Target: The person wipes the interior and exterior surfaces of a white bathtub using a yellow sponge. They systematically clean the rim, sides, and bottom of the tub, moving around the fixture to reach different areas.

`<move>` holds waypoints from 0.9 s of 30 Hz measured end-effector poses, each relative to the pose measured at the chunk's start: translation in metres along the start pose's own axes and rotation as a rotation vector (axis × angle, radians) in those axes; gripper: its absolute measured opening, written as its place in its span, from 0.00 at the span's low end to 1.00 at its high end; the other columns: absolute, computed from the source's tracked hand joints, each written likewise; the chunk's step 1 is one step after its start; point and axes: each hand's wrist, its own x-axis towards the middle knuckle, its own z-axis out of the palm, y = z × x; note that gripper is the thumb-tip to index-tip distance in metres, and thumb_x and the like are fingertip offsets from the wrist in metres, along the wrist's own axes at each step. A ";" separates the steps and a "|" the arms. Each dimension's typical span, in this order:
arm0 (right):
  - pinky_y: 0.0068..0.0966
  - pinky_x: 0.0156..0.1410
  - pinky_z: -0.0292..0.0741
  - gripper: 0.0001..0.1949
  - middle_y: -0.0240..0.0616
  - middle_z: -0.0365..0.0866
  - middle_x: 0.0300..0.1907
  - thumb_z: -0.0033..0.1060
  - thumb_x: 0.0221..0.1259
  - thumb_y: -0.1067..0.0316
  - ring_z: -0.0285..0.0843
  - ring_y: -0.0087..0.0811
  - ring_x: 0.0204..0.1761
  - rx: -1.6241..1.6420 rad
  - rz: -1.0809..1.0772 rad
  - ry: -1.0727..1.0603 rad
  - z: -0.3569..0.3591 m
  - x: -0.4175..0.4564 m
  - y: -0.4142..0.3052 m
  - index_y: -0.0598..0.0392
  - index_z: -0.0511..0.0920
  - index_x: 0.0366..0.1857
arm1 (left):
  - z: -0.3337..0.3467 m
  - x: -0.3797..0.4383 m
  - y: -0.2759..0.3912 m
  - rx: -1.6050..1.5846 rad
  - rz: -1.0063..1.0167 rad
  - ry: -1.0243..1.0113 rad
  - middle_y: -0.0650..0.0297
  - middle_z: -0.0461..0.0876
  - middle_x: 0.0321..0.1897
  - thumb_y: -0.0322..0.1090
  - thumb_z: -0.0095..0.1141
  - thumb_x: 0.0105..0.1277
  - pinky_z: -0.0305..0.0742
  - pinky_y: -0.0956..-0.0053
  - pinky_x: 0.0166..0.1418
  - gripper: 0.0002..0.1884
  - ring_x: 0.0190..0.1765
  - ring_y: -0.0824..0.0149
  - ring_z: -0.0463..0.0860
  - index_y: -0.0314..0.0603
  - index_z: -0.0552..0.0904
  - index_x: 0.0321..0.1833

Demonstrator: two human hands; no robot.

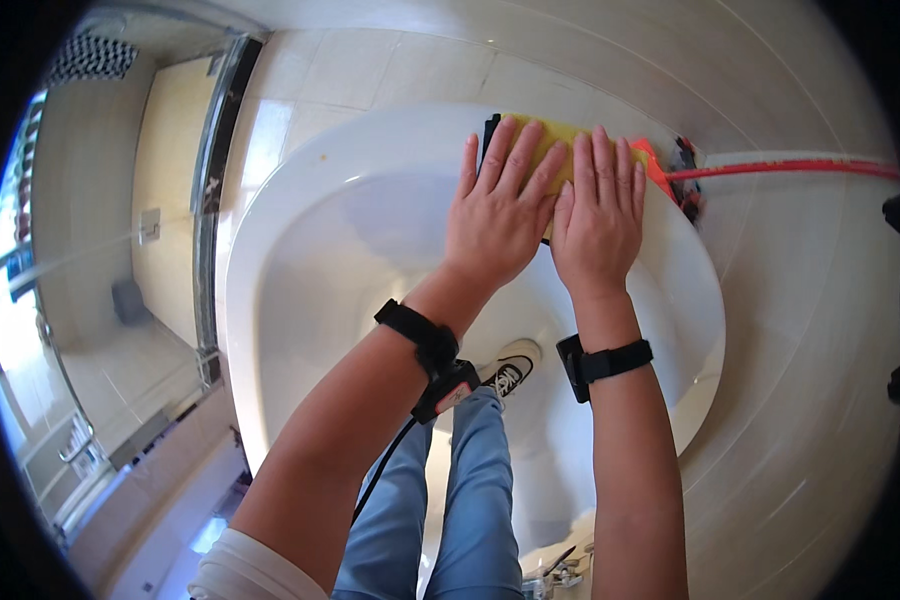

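Note:
A yellow cloth (552, 133) with a black edge lies on the far rim of a white bathtub (285, 202). My left hand (504, 202) rests flat on it, palm down, with the fingers spread. Close beside it on the right, my right hand (598, 217) also lies palm down on the cloth, its fingers straight and nearer together. Neither hand curls around the cloth, and both hide much of it. Black straps with small devices circle both wrists.
One sneaker (514, 367) of mine shows inside the tub. A red pole (787, 166) with an orange piece (654, 171) is beyond the rim at right, near the tiled wall (795, 300). Metal tub fittings (566, 574) are at the bottom. Glass with a dark frame (206, 187) stands left.

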 end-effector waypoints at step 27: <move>0.40 0.80 0.46 0.25 0.40 0.63 0.71 0.47 0.66 0.59 0.55 0.40 0.75 0.370 -0.522 -0.301 0.059 -0.031 -0.298 0.55 0.70 0.65 | -0.125 -0.226 -0.187 0.271 -0.511 -0.047 0.47 0.57 0.74 0.42 0.46 0.70 0.44 0.47 0.77 0.28 0.76 0.44 0.54 0.43 0.65 0.72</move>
